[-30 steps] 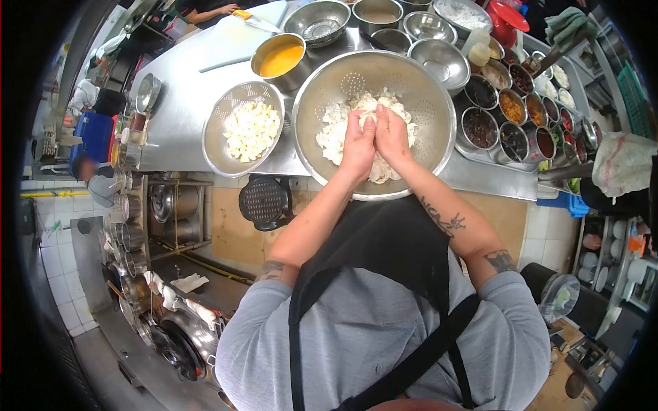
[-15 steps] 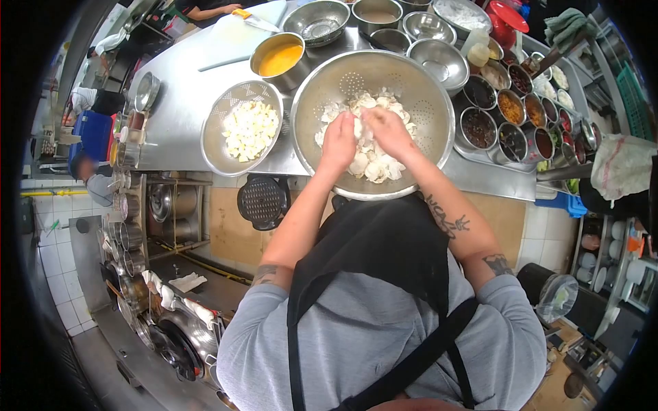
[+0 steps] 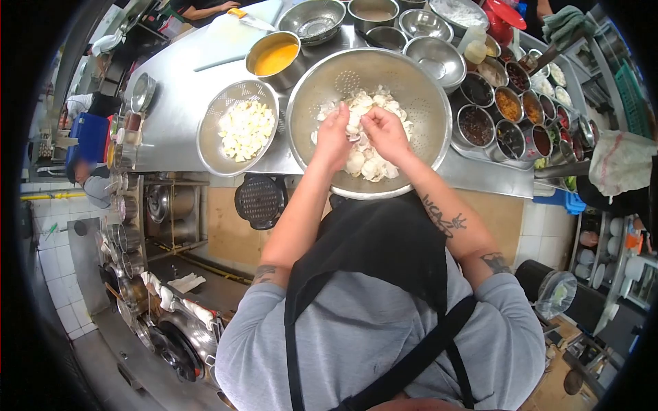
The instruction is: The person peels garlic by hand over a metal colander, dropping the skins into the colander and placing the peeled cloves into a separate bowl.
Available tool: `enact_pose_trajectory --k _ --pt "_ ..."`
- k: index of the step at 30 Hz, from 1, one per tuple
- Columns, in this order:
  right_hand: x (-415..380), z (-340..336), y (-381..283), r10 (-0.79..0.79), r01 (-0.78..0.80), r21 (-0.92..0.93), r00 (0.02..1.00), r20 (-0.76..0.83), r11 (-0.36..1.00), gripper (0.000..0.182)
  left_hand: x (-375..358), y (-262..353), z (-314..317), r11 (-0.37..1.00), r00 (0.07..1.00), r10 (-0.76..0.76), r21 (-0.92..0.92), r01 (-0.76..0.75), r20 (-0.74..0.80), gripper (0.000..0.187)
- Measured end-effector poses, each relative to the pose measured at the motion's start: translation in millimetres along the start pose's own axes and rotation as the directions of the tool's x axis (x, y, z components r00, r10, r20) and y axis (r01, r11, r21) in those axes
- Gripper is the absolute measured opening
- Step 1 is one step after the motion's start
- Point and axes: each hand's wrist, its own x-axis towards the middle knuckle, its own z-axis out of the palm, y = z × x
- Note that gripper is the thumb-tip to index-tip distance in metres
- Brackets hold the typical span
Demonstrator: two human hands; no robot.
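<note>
A large perforated metal bowl (image 3: 439,116) stands at the front edge of the steel counter, with pale, whitish flaky pieces (image 3: 373,166) heaped in it. Over the heap, my left hand (image 3: 333,137) has its fingers closed round something small and pale with a dark edge; I cannot make out what it is. My right hand (image 3: 385,132) is beside it on the right, fingertips pinched together toward the left hand. To the left, a smaller colander (image 3: 214,152) holds pale yellow-white chopped pieces (image 3: 245,130).
Behind the bowls are a pot of orange liquid (image 3: 276,59), a white cutting board (image 3: 236,35) with a knife, and several metal bowls. Containers of ingredients (image 3: 508,105) crowd the right side. Another person's arm (image 3: 211,10) shows at the top left.
The blurred hands are now sharper. My right hand has moved slightly left and down, its fingers pinched. The view has shifted a little, so the counter and bowls appear slightly further left.
</note>
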Motion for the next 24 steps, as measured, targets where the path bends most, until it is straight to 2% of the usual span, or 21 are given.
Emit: enact_pose_trajectory --k 1,4,6,7,8,10,11,14,16,17,18,21,24 --pt "-1 2 -1 -0.014 0.013 -0.034 0.999 -0.029 0.999 0.014 1 0 -5 0.997 0.999 -0.036 -0.060 0.038 0.031 0.042" --pt "-4 4 -3 -0.207 0.196 -0.137 0.976 -0.072 0.971 0.008 6 -3 -22 0.966 0.987 -0.113 -0.219 0.136 0.115 0.042" --pt "-1 -6 -4 -0.164 0.113 -0.316 0.977 -0.140 0.942 0.007 4 -2 -31 0.940 0.980 -0.138 -0.292 0.175 0.143 0.039" --pt "0 -14 -4 -0.147 0.065 -0.399 0.973 -0.176 0.915 0.012 -3 5 -27 0.953 0.981 -0.134 -0.254 0.166 0.140 0.036" --pt "0 -22 -4 -0.197 0.092 -0.571 0.972 -0.125 0.816 0.017 -9 13 -22 0.964 0.982 -0.130 -0.215 0.158 0.138 0.033" --pt "-4 -28 -12 -0.262 0.141 -0.839 0.965 -0.002 0.526 0.026 -14 15 -18 0.984 0.986 -0.100 -0.135 0.118 0.131 0.030" --pt "-8 -28 -16 -0.190 0.058 -0.829 0.980 -0.059 0.556 0.032 -12 11 -20 0.992 0.989 -0.072 -0.094 0.084 0.126 0.029" --pt "-4 -27 -17 -0.307 0.115 -0.816 0.948 -0.079 0.566 0.028 -8 6 -24 1.000 0.985 -0.021 0.003 0.021 0.170 0.029" --pt "-4 -20 -26 -0.131 0.050 -0.561 0.986 -0.105 0.826 0.026 -7 2 -29 1.000 0.971 -0.014 0.018 0.010 0.239 0.029" --pt "-4 -16 -29 -0.042 0.000 -0.404 0.995 -0.096 0.915 0.026 -6 0 -32 1.000 0.958 -0.015 0.008 0.013 0.287 0.029" --pt "-4 -13 -30 -0.051 0.022 -0.378 0.996 -0.068 0.925 0.026 -7 1 -31 1.000 0.942 -0.016 -0.002 0.017 0.336 0.029" --pt "-9 -8 -32 -0.053 0.049 -0.351 0.999 -0.003 0.935 0.027 -14 4 -23 0.999 0.949 -0.022 -0.034 0.034 0.315 0.032" --pt "-11 -8 -35 -0.026 0.035 -0.417 0.999 0.026 0.908 0.028 -20 6 -20 0.998 0.980 -0.025 0.056 0.014 0.196 0.038"
